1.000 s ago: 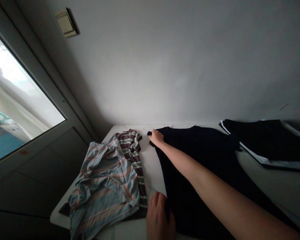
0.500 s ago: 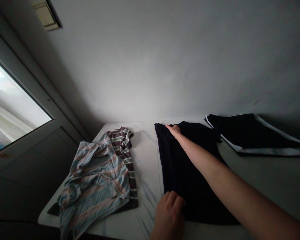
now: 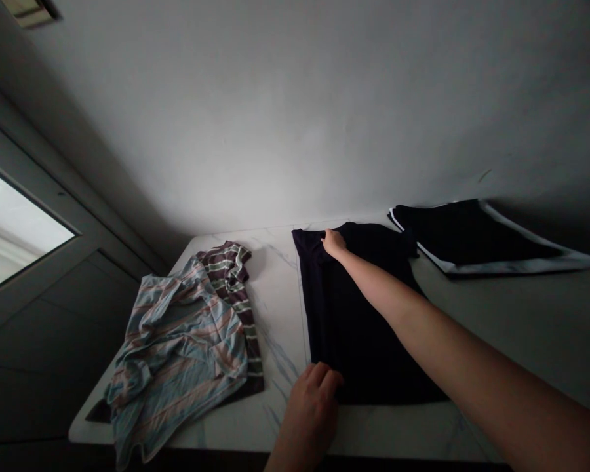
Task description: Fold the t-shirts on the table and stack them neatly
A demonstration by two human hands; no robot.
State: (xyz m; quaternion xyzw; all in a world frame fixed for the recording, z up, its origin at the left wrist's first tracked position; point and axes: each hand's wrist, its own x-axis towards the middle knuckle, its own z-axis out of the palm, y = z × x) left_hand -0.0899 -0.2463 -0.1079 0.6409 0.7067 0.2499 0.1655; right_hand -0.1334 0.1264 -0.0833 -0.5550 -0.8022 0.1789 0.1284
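And the dark shirt [image 3: 373, 328] is pinched up top by the closed right hand [image 3: 334, 243], down low by the closed left hand [image 3: 312, 405]!

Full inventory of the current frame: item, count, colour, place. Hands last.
T-shirt: 1, near-black navy, mid-table
striped shirt: 1, pale blue and pink, table's left
short-sleeved striped top: 1, maroon and off-white, partly under striped shirt
white-edged clothing: count unclear, black, far right by wall
marble-patterned table: 1, white, under clothes
wall: 1, grey, behind table
glazed door: 1, grey, left
switch plate: 1, cream, top left, cut off
left hand: 1, bare, T-shirt's near end
right hand: 1, bare, T-shirt's far end
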